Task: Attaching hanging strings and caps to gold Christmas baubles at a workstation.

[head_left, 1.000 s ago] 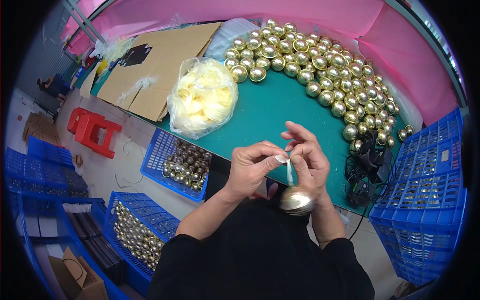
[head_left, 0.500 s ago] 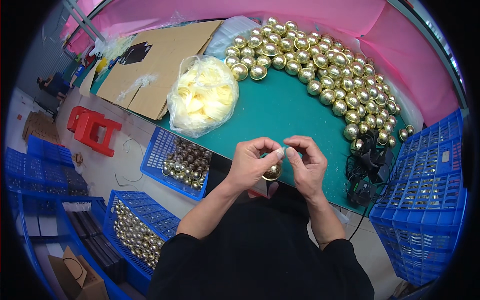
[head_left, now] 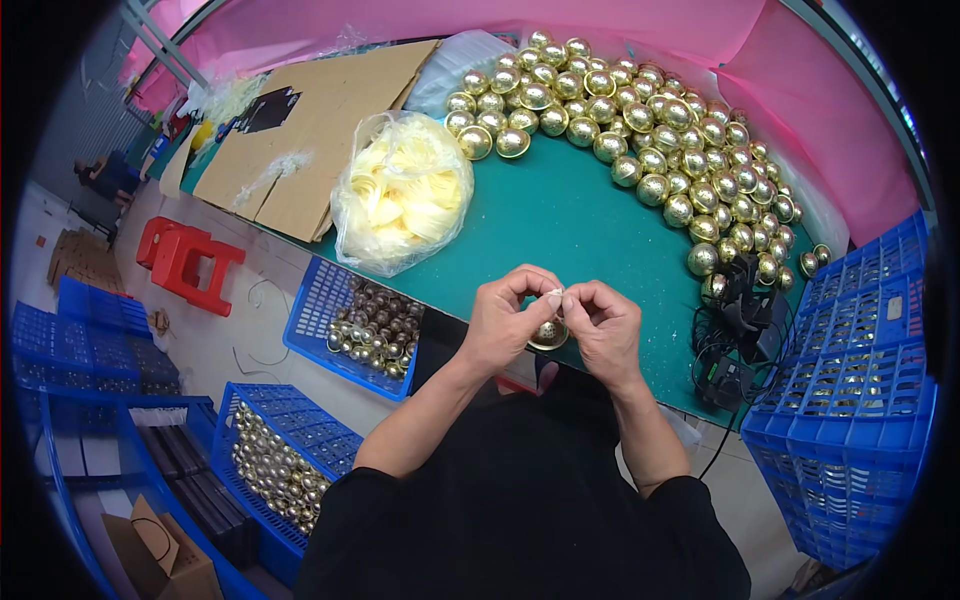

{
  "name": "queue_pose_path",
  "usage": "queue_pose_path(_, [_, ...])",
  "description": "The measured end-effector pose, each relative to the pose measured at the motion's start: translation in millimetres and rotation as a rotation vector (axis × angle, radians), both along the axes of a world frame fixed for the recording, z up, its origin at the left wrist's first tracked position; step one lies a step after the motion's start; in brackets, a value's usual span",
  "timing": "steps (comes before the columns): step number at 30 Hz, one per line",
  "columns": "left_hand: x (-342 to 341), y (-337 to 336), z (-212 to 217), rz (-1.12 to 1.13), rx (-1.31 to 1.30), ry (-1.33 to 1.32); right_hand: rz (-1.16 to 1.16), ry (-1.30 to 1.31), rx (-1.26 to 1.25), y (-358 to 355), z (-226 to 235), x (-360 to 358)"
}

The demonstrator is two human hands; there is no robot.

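Close together at the front edge of the green table (head_left: 540,215), my two hands meet fingertip to fingertip. My left hand (head_left: 507,318) is closed in a pinch, and so is my right hand (head_left: 608,330). Something small and pale shows between the fingertips, too small to name. Just below them a gold ball (head_left: 548,334) with a rim sits at the table edge, partly hidden by my fingers. A clear bag (head_left: 403,195) of thin pale-yellow pieces stands to the left. Many similar gold balls (head_left: 655,135) are heaped at the back and right.
Flat cardboard (head_left: 310,130) covers the table's left part. Black cables and devices (head_left: 740,340) lie at the right edge, beside stacked blue crates (head_left: 840,400). Lower left are a blue crate of balls (head_left: 290,430), another blue crate (head_left: 320,300) and a red stool (head_left: 190,262).
My right hand has moved slightly left and its fingertips have closed against those of my left hand. The gap between the hands has narrowed.
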State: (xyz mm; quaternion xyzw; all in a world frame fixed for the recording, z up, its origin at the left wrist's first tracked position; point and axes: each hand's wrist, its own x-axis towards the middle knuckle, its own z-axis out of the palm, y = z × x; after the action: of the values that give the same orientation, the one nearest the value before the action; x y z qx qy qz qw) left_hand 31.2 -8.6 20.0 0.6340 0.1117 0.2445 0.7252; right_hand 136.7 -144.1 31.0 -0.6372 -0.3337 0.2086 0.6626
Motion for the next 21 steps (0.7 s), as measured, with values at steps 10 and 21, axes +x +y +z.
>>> queue_pose_path(10, [9.4, -8.3, -17.5, -0.017, -0.439, -0.137, -0.044, 0.276, 0.155, 17.8, -12.4, -13.0])
queue_pose_path(21, [10.0, -15.3, -15.3, 0.108, -0.363, -0.097, -0.077, 0.063, 0.153, 17.8, -24.5, -7.0])
